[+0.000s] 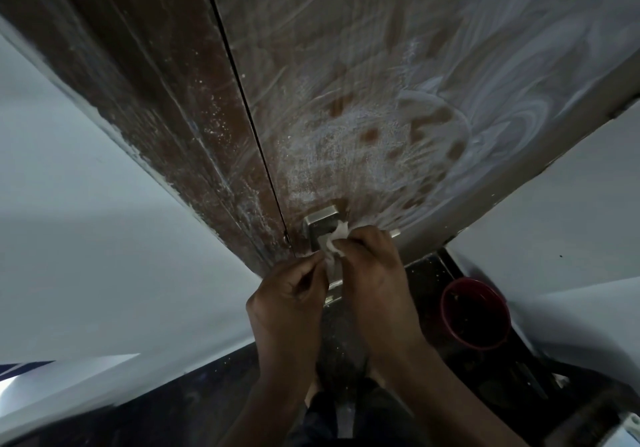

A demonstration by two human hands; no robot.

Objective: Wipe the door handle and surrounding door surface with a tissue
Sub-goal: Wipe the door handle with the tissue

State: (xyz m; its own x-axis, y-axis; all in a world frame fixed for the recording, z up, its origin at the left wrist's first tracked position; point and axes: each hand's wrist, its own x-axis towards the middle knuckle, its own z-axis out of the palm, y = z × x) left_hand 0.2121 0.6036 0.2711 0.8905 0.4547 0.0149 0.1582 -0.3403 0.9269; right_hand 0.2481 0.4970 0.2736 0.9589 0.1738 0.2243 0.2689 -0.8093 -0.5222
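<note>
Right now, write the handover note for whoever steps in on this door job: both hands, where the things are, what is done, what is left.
Left hand: pinches the lower edge of the tissue.
Right hand: fingers curled round the tissue's upper part, in front of the door handle plate.
Tissue: crumpled between both hands, right at the handle; contact with the metal cannot be told.
Door: brown, covered in white swirled smears and specks above the handle, so the surface is not clean yet.
A red bucket stands on the floor to the right.
Left: wipe the handle, then clear the white residue around it.
</note>
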